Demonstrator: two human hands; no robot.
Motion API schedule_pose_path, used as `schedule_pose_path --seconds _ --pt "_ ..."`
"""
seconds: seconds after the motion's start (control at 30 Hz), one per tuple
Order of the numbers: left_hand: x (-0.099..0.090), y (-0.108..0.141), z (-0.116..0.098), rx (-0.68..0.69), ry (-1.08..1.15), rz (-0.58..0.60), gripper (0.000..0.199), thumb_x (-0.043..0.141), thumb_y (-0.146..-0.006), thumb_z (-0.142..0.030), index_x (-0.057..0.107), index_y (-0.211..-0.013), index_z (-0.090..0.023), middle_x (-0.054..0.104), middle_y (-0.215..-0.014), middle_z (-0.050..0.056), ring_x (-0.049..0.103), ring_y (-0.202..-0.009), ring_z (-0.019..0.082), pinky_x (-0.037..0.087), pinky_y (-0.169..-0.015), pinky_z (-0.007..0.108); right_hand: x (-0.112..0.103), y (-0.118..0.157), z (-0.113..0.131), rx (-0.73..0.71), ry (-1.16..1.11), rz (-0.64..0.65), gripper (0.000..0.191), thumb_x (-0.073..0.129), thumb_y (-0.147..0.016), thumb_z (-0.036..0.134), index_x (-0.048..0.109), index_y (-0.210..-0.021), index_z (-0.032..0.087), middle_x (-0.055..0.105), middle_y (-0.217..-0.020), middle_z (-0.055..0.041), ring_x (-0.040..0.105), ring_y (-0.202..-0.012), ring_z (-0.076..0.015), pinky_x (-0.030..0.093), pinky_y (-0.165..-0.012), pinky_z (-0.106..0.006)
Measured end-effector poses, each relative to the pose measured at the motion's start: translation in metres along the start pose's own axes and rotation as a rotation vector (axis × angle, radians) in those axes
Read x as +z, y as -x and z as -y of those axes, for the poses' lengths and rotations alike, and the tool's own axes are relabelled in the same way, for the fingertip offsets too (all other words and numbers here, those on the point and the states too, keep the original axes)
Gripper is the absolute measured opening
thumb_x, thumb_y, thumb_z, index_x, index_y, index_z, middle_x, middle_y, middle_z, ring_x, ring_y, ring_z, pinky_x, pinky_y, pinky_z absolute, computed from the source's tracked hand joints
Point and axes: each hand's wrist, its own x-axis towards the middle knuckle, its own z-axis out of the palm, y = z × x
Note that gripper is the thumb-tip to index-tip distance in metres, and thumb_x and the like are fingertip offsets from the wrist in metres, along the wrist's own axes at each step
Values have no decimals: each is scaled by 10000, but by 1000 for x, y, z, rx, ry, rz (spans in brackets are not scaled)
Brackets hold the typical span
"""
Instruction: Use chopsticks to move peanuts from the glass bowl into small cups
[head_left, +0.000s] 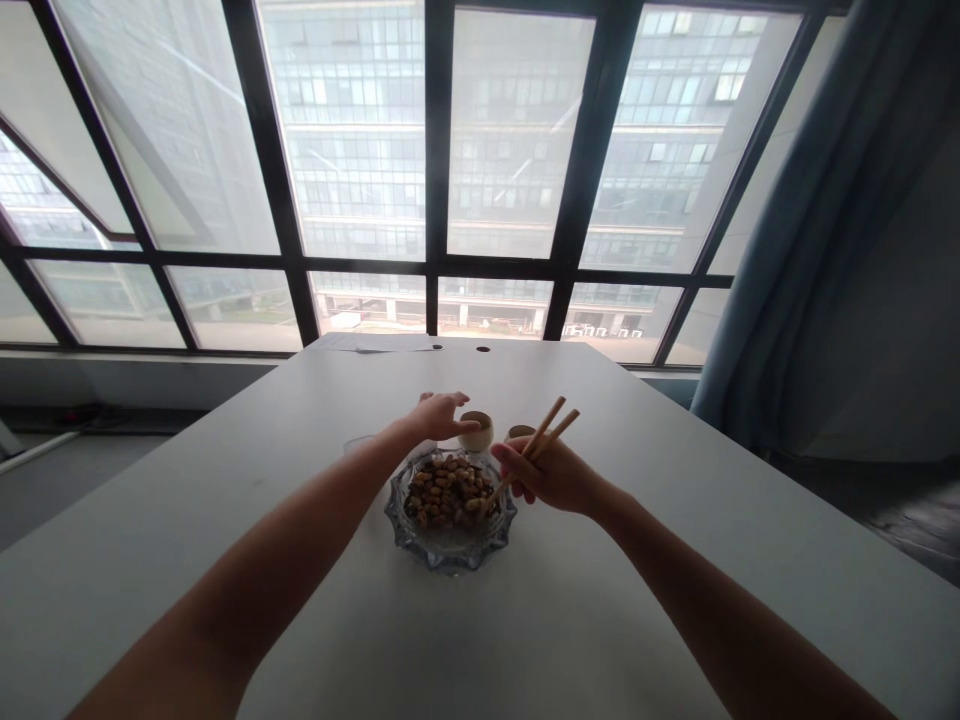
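Observation:
A scalloped glass bowl (451, 558) stands on the white table, part filled with small brown pieces (446, 488) that look like nuts or beans. My right hand (551, 472) is closed on a pair of wooden chopsticks (546, 428). Their tips point down into the brown pieces at the bowl's right side. Beyond the bowl, my left hand (442, 416) has its thumb and fingers apart beside a small beige cup (478, 437). The thumb overlaps that cup's near side; whether it presses on it I cannot tell. Behind my right hand, a second beige cup (520, 432) is mostly hidden.
A clear item (358, 443) is partly covered by my left forearm. Papers (375, 343) lie at the far edge of the white table (592, 610), with two dark round holes nearby. Large framed windows rise beyond, and a blue curtain (795, 250) hangs at the right.

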Motion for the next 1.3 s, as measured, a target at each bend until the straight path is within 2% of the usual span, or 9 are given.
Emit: schedule_pose_path --seconds 0.1,0.23,0.37,0.5,0.67,0.77,0.93,1.13,1.3 --pt "-5 29 15 56 -27 -193 566 517 -880 -611 605 -1259 -200 683 -1268 93 628 -1156 283 348 -1093 459 10 -3 -4 -85 34 -76 528 447 -946 599 603 -659 184 619 -549 -9 565 -428 -104 434 -409 -191" --pt "-8 78 43 35 1 -379 532 458 -909 -625 659 -1139 -189 721 -1149 108 658 -1076 293 433 -1015 476 8 -3 1 -55 31 -194 545 447 -936 631 600 -649 194 598 -510 -7 555 -408 -121 423 -391 -207" --pt "-4 122 71 -34 38 -511 496 421 -927 -617 660 -1052 -201 733 -1012 95 679 -961 280 479 -939 476 1 2 18 -32 109 -291 577 439 -940 634 589 -596 196 554 -421 1 486 -330 -111 373 -349 -212" --pt "5 147 88 -71 76 -589 478 410 -934 -605 635 -1023 -192 716 -1009 99 670 -949 278 494 -890 463 5 3 30 -27 206 -293 566 452 -949 594 561 -555 202 545 -408 -6 476 -316 -116 338 -338 -216" --pt "14 149 97 -93 134 -626 455 399 -940 -588 612 -1048 -200 705 -1052 96 664 -972 270 499 -894 443 18 3 29 -33 287 -237 563 410 -961 596 518 -559 216 541 -456 -15 486 -367 -126 325 -366 -224" --pt "17 145 98 -102 142 -614 452 391 -940 -583 612 -1049 -204 705 -1052 94 662 -967 267 498 -897 441 23 5 32 -30 394 -182 547 375 -973 576 450 -557 228 480 -454 -2 429 -374 -125 291 -386 -239" --pt "22 143 102 -90 134 -579 449 390 -937 -582 615 -1051 -211 702 -1051 97 652 -985 274 485 -918 453 28 11 41 -51 531 -173 536 355 -986 528 331 -543 227 368 -447 14 338 -388 -121 250 -443 -268" --pt "29 149 111 -114 167 -610 451 379 -933 -582 611 -1042 -211 701 -1053 96 650 -984 271 492 -913 440 30 9 38 -29 534 -142 526 360 -984 530 316 -555 228 335 -458 24 292 -411 -124 235 -456 -279" --pt "33 149 113 -128 219 -614 477 376 -932 -600 604 -1048 -198 699 -1062 106 651 -983 269 498 -911 439 28 8 36 -97 509 -89 550 363 -988 552 378 -544 228 339 -443 34 285 -400 -114 250 -443 -277"
